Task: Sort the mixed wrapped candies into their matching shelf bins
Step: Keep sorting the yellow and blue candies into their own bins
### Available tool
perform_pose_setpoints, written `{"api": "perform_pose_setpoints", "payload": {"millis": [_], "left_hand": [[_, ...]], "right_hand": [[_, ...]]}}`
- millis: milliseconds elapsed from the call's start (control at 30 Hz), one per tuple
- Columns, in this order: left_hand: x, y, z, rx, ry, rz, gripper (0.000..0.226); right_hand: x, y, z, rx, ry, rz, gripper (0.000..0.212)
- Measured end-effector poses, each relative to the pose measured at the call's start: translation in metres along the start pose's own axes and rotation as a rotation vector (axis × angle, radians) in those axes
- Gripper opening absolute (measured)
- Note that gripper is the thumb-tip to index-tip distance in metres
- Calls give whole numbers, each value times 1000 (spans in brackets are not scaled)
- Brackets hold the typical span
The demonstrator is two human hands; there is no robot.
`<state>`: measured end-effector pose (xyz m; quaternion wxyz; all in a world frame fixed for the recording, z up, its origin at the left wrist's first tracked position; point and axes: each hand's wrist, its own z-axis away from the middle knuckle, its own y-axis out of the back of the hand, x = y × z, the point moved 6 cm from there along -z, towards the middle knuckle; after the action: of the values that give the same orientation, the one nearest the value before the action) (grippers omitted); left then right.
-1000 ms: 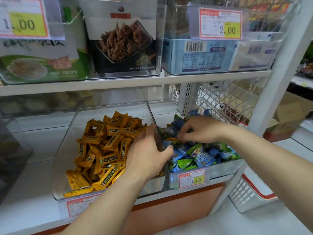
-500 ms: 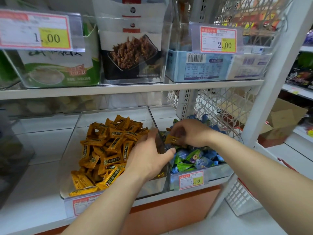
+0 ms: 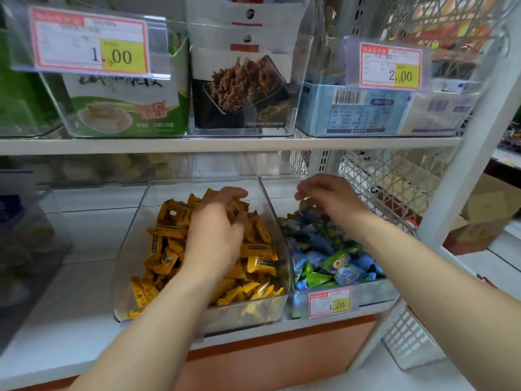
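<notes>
Reaching from the near edge, 2 bare forearms come in over a clear plastic bin (image 3: 253, 314) piled with orange rectangular wrapped candies (image 3: 166, 215). Touching this bin's right wall stands a second clear plastic bin (image 3: 375, 294) of blue and green wrapped candies (image 3: 332, 263). A red-bordered price tag (image 3: 329, 303) reading 1.00 hangs on its front.

The left hand (image 3: 217, 235) hangs over the middle of the orange-candy bin, palm down and fingers curled into the pile. Motion blur hides whether it holds a candy. The right hand (image 3: 329, 198) hovers right of that bin, over the far end of the blue and green pile. Its fingers are loosely curled downward with the tips at the wrappers. Whether they pinch one I cannot tell.

Above the orange-candy bin runs a white shelf board (image 3: 225, 143). On it, directly above the bin, stands a black snack pouch (image 3: 242, 88). A green and white carton (image 3: 124, 108) stands above and left, and a pale blue printed box (image 3: 352, 111) above and right. Beyond the bin to the right is a white lattice panel (image 3: 380, 176).
</notes>
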<state>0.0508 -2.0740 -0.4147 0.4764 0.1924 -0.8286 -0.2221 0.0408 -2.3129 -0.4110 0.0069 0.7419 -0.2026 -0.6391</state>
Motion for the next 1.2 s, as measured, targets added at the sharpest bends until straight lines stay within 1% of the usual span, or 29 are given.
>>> {"api": "perform_pose_setpoints", "payload": {"millis": [33,100,167,200,267,333,367,467,567,633,700,767,867,900,1000,1100,1133,1200], "left_hand": [[-7,3,-1,-11,12,-114,36],[-8,6,0,0,-24,-263,43],[5,-1,3,1,-108,-225,40],[11,-10,7,-46,-126,-168,35],[14,-33,14,-206,-96,-79,30],[12,-55,21,-365,-54,-45,35],[11,-61,23,-400,-50,-48,41],[8,-64,22,-365,-60,-18,48],[1,-65,22,-357,-61,12,56],[-3,-65,23,-365,-57,27,59],[-5,-64,23,-369,-58,38,61],[-5,-65,23,-365,-69,47,59],[-5,-66,22,-354,-65,56,52],[-4,-66,21,-353,-63,54,51],[-1,-64,21,-354,-50,65,50],[2,-64,19,-339,-33,29,43],[3,-64,18,-316,-28,11,42],[13,-59,17,-223,-40,-34,48]], "right_hand": [[5,6,-12,37,35,148,9],[14,11,-35,36,84,429,12],[26,4,-57,-72,110,710,24],[33,-3,-67,-156,116,820,28],[52,-15,-83,-315,79,974,30],[76,-23,-93,-421,4,1116,34],[87,-24,-97,-455,-42,1185,39],[110,-22,-106,-525,-140,1298,49],[117,-19,-112,-554,-177,1270,49],[118,-20,-112,-583,-190,1277,45],[117,-21,-111,-582,-150,1305,35],[109,-18,-111,-498,-52,1284,25],[92,-6,-106,-331,62,1131,6],[86,-1,-102,-283,87,1067,6],[60,12,-85,-115,163,839,14],[34,19,-60,-4,209,651,18],[28,20,-51,19,206,578,18],[15,22,-27,65,170,389,17]]}}
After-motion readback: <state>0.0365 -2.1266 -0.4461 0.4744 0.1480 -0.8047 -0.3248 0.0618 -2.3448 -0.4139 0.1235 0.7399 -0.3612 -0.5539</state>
